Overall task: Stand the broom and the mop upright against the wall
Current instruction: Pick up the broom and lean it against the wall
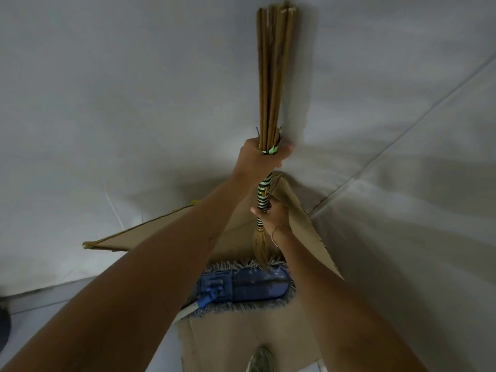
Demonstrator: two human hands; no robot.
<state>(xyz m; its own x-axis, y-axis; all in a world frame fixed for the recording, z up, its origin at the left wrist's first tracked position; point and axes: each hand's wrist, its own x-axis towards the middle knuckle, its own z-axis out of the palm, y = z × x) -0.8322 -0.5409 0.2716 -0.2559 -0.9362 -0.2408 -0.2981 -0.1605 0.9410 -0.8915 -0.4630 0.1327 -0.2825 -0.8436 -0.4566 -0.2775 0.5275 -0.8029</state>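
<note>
Head cam: your left hand [264,157] and right hand [271,210] both grip the broom [271,76], held upright w/ its top near the wall [107,76], prob. to lean it there. Mop [241,287] lies flat on cardboard [236,336] below, not yet stood up.

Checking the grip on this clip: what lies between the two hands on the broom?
In the head view, only a bare stretch of the broom's striped handle wrap runs between the left hand above and the right hand below.
</note>
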